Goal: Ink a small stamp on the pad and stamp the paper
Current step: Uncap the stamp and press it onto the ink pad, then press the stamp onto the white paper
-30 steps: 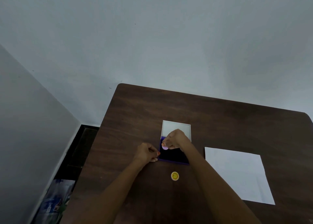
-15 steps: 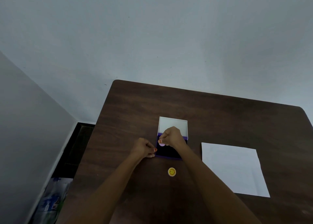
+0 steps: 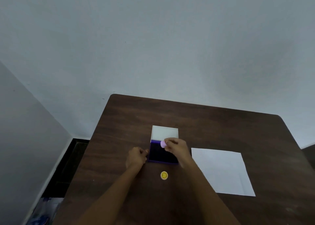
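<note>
A purple ink pad [image 3: 162, 154] lies open in the middle of the dark wooden table [image 3: 221, 126], its white lid [image 3: 165, 132] folded back behind it. My right hand [image 3: 176, 148] pinches a small pale purple stamp [image 3: 163, 144] over the pad's far right corner, lifted off the ink. My left hand [image 3: 137, 157] rests curled against the pad's left edge and steadies it. A white sheet of paper [image 3: 223, 170] lies flat to the right of the pad; I see no marks on it.
A small round yellow stamp or cap [image 3: 164, 175] lies on the table just in front of the pad. The table's left edge drops to a dark floor gap, with a blue-printed bag [image 3: 40, 212] below. A pale wall stands behind.
My right hand has lifted the purple stamp off the ink and shifted it right and up, towards the pad's far right corner. The left hand stays at the pad's edge.
</note>
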`<state>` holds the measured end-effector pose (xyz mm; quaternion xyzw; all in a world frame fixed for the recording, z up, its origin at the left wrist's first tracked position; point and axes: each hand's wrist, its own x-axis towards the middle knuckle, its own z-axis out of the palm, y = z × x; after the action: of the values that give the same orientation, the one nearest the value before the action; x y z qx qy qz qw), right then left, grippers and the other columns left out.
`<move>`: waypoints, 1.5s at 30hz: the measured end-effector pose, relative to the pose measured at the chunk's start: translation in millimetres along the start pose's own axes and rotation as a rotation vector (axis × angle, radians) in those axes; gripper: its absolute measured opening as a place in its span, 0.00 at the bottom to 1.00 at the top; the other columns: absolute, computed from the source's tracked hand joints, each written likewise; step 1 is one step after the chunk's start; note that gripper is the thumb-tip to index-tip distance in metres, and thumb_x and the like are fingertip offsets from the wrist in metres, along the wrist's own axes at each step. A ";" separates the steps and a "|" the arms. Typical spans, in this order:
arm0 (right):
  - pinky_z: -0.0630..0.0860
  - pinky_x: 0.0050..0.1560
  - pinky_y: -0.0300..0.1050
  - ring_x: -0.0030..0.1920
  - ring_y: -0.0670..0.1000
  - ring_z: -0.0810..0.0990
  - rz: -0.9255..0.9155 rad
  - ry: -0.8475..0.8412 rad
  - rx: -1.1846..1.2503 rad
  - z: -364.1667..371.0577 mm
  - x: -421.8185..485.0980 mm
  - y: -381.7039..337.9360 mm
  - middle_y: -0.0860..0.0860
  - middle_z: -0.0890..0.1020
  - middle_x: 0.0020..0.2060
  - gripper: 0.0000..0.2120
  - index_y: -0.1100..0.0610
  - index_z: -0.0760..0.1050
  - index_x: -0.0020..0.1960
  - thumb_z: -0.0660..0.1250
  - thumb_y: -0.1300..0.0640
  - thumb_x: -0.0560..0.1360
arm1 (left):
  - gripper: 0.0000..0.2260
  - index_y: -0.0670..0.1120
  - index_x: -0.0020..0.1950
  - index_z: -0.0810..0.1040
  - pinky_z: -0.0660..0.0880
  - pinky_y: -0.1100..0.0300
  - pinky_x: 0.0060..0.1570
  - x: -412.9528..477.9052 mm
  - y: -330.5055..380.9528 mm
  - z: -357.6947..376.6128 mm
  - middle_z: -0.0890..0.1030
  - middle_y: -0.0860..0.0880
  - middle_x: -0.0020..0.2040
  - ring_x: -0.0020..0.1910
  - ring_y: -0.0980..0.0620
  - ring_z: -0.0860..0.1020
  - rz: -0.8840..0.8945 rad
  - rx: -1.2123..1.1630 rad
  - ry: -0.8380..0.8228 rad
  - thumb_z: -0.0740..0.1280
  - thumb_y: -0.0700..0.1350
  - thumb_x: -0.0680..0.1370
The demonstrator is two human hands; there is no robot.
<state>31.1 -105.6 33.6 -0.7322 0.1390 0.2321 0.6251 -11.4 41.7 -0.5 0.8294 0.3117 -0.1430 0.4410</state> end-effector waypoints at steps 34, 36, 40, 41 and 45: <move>0.69 0.56 0.39 0.57 0.56 0.78 -0.064 0.369 -0.336 -104.6 11.3 54.6 0.58 0.80 0.58 0.17 0.62 0.76 0.58 0.65 0.52 0.74 | 0.34 0.44 0.75 0.44 0.46 0.53 0.75 -48.0 54.6 138.4 0.45 0.45 0.78 0.77 0.48 0.45 0.577 0.772 -0.448 0.62 0.48 0.78; 0.70 0.61 0.43 0.58 0.56 0.77 -0.049 0.372 -0.361 -101.8 11.3 54.3 0.58 0.79 0.60 0.18 0.61 0.75 0.59 0.65 0.51 0.74 | 0.34 0.44 0.75 0.45 0.45 0.53 0.75 -47.4 52.9 138.3 0.45 0.45 0.78 0.77 0.48 0.45 0.586 0.777 -0.446 0.62 0.49 0.78; 0.69 0.64 0.46 0.60 0.56 0.76 -0.019 0.377 -0.397 -99.9 12.3 52.6 0.58 0.78 0.62 0.19 0.61 0.73 0.61 0.64 0.51 0.75 | 0.34 0.44 0.75 0.45 0.46 0.53 0.75 -45.2 51.4 138.5 0.45 0.45 0.78 0.77 0.48 0.45 0.583 0.772 -0.453 0.62 0.50 0.77; 0.69 0.64 0.46 0.60 0.56 0.76 -0.020 0.373 -0.410 -99.7 12.6 52.3 0.58 0.77 0.62 0.19 0.61 0.73 0.61 0.64 0.50 0.75 | 0.34 0.44 0.75 0.45 0.47 0.53 0.75 -45.1 51.4 138.4 0.46 0.45 0.78 0.77 0.48 0.46 0.579 0.767 -0.455 0.62 0.50 0.77; 0.69 0.63 0.45 0.60 0.56 0.76 -0.049 0.360 -0.467 -99.2 10.8 52.2 0.58 0.78 0.61 0.17 0.61 0.74 0.60 0.64 0.52 0.75 | 0.34 0.43 0.76 0.46 0.48 0.53 0.75 -46.3 50.8 137.6 0.46 0.45 0.78 0.77 0.48 0.46 0.583 0.754 -0.451 0.62 0.49 0.77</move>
<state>30.9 -211.2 -5.4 -0.8887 0.1729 0.1089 0.4105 -9.1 -110.5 -22.6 0.9313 -0.1078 -0.2916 0.1897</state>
